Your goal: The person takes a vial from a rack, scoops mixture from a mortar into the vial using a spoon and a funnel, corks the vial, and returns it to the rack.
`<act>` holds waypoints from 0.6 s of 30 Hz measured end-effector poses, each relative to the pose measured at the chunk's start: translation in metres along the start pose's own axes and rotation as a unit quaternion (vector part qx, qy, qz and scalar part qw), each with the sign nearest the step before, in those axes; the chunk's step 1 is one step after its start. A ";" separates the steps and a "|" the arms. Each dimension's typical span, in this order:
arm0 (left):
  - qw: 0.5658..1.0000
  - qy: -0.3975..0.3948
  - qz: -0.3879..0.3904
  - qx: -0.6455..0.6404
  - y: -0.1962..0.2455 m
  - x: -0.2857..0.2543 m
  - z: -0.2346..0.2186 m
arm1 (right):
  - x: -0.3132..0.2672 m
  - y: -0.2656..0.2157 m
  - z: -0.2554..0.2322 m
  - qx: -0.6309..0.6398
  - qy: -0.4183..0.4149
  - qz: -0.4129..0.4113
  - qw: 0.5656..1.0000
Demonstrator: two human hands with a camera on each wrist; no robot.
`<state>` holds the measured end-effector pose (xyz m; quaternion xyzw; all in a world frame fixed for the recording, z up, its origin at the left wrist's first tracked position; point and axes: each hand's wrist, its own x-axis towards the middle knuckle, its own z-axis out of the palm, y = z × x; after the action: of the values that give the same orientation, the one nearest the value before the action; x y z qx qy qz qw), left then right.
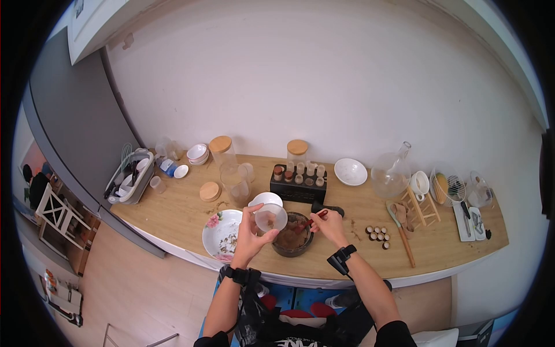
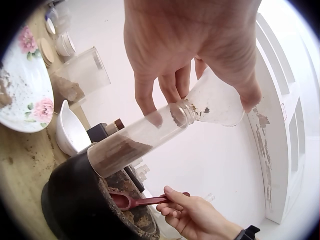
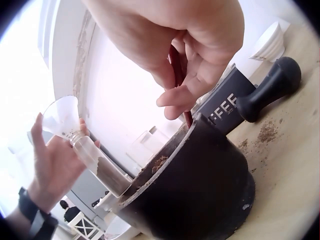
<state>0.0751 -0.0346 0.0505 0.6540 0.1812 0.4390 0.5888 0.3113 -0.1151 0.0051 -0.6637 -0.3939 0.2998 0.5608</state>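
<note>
My left hand (image 1: 250,238) grips a clear tube (image 2: 140,135) with a white funnel (image 2: 216,102) in its mouth. Brown powder lies inside the tilted tube, whose lower end is at the rim of a black mortar (image 3: 200,185). Between thumb and fingers, my right hand (image 1: 330,228) pinches a dark red scoop (image 2: 145,201). The scoop's bowl is down in the mortar, by brown powder. In the right wrist view the mortar's wall hides the scoop's bowl.
A floral plate (image 1: 213,236) and a white bowl (image 2: 70,132) stand left of the mortar. Behind it is a black rack (image 1: 298,191) of small tubes. A black pestle (image 3: 272,87) lies to the right, with small round caps (image 1: 378,236) farther right.
</note>
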 end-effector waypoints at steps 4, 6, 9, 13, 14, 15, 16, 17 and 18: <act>1.000 -0.002 0.001 -0.004 -0.001 0.000 -0.001 | 0.001 0.002 0.002 0.019 0.020 0.008 1.000; 1.000 -0.001 0.000 -0.004 -0.001 0.000 -0.001 | 0.003 0.000 -0.003 0.039 0.014 0.021 0.999; 1.000 0.002 -0.003 -0.005 0.000 0.000 -0.001 | 0.002 -0.007 -0.012 0.090 0.007 0.048 0.995; 1.000 0.003 0.002 -0.004 0.001 0.000 0.000 | 0.001 -0.037 -0.029 0.094 0.012 0.063 0.994; 1.000 0.001 0.000 -0.002 0.001 0.001 -0.001 | 0.002 -0.044 -0.034 0.092 0.011 0.061 0.994; 1.000 0.003 0.002 -0.003 0.002 0.001 -0.001 | 0.003 -0.051 -0.039 0.112 0.015 0.067 0.991; 1.000 -0.002 0.002 -0.002 0.002 0.001 -0.001 | 0.005 -0.058 -0.043 0.133 0.019 0.073 0.988; 1.000 -0.006 0.002 -0.001 0.002 0.002 -0.001 | 0.007 -0.065 -0.046 0.132 0.018 0.072 0.989; 1.000 -0.005 0.003 -0.002 0.002 0.002 -0.001 | 0.010 -0.073 -0.050 0.144 0.027 0.059 0.987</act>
<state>0.0745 -0.0330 0.0530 0.6557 0.1752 0.4377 0.5898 0.3445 -0.1277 0.0865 -0.6055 -0.2919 0.3680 0.6425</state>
